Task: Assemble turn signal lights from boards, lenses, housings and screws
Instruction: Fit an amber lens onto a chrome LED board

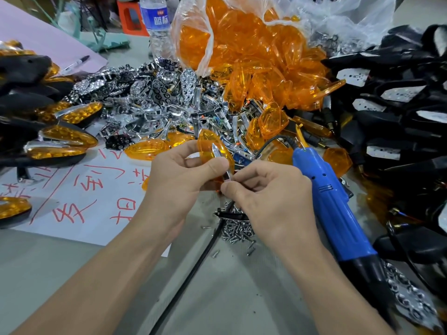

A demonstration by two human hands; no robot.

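Now the left hand (183,170) pinches the orange lens (206,143) and the right hand (273,197) pinches the low end of its shiny strip (216,152) (standing up and down), just above the screws (238,228).

You can pass over the grey table (72,274) near left. Chrome parts (150,105) and orange lenses (254,56) pile up far; black housings (399,122) wall the right; a blue screwdriver (331,201) and black cable (193,274) cross the near middle.
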